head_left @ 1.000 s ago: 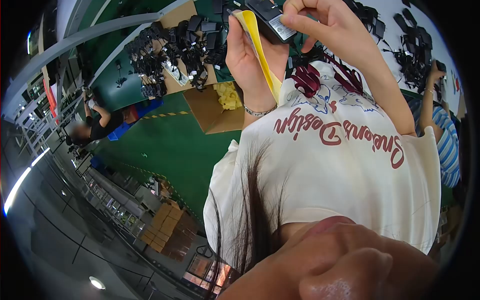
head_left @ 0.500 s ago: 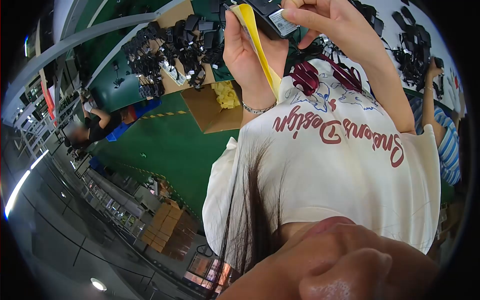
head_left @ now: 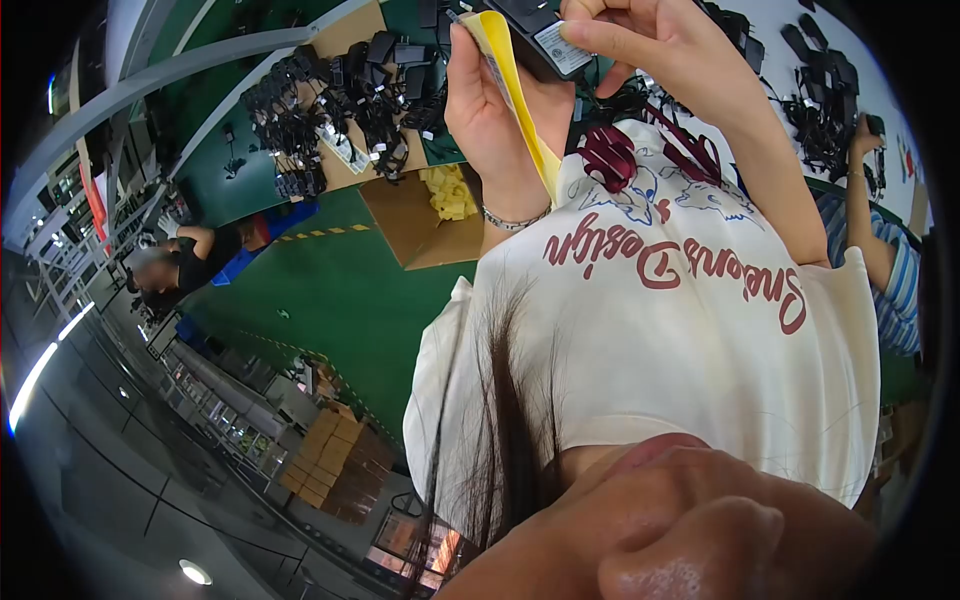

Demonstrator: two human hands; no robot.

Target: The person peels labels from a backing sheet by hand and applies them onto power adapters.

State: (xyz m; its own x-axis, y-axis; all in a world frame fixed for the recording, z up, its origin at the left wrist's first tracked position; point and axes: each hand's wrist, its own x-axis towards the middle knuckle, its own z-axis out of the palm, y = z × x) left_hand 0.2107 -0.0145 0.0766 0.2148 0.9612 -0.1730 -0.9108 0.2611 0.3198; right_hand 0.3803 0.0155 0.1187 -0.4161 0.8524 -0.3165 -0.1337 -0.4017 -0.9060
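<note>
My left hand [head_left: 490, 115], wearing a bracelet, holds a black power adapter [head_left: 512, 22] at the top of the view. A folded yellow strip [head_left: 515, 95] stands between its thumb and palm. On the adapter's face is a white printed label [head_left: 560, 50]. My right hand [head_left: 610, 40] is closed at the label's right edge, its thumb on the edge and its other fingers curled. Black cables lie just beyond and below the right hand.
Many black adapters with cables [head_left: 375, 100] lie on cardboard at the left of the green table [head_left: 225, 190]. An open carton [head_left: 400, 225] holds yellow scraps [head_left: 448, 192]. More adapters [head_left: 825, 110] lie at the right, near a co-worker's arm [head_left: 860, 190]. Another person [head_left: 200, 255] is far left.
My right thumb has shifted slightly over the label's edge. Both hands stay nearly in place around the adapter. At far left, the other person's arm has lowered.
</note>
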